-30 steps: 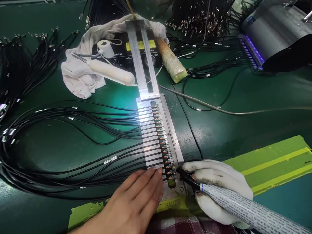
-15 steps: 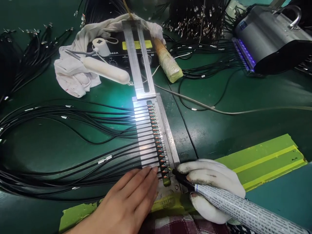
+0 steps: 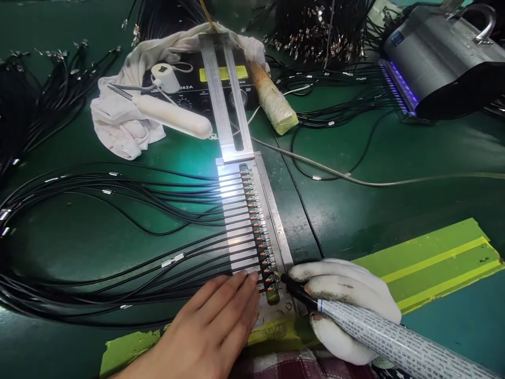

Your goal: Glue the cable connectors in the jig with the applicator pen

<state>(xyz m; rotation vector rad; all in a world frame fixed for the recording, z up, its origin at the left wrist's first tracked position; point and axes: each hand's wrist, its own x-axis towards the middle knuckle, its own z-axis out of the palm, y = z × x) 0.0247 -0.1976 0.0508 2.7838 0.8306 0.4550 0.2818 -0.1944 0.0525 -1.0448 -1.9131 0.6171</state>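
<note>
A metal fixture (image 3: 276, 223) runs up the middle, with several black cables (image 3: 193, 213) laid side by side across it, their stripped ends over a dark slot. My bare left hand (image 3: 221, 316) lies on the cables at the fixture's near end, fingers stretched out together. In a white glove with bare fingertips, my right hand (image 3: 347, 305) is closed round a pen-like dispenser (image 3: 379, 329) with a black front part. Its thin tip is at the cable ends near the fixture's lower end, just right of my left fingertips.
Behind the fixture are a slotted metal plate (image 3: 219, 100), a black control box (image 3: 187, 97), a white cloth (image 3: 118, 116) and a taped handle (image 3: 276, 102). A grey lamp unit (image 3: 445, 58) glows purple at back right. Cable bundles (image 3: 63, 73) lie at back left; yellow-green tape (image 3: 437, 258) lies at right.
The whole view has shifted slightly, so things appear a little further right. Both hands keep nearly the same place on the fixture, and the dispenser tip remains at the cable ends.
</note>
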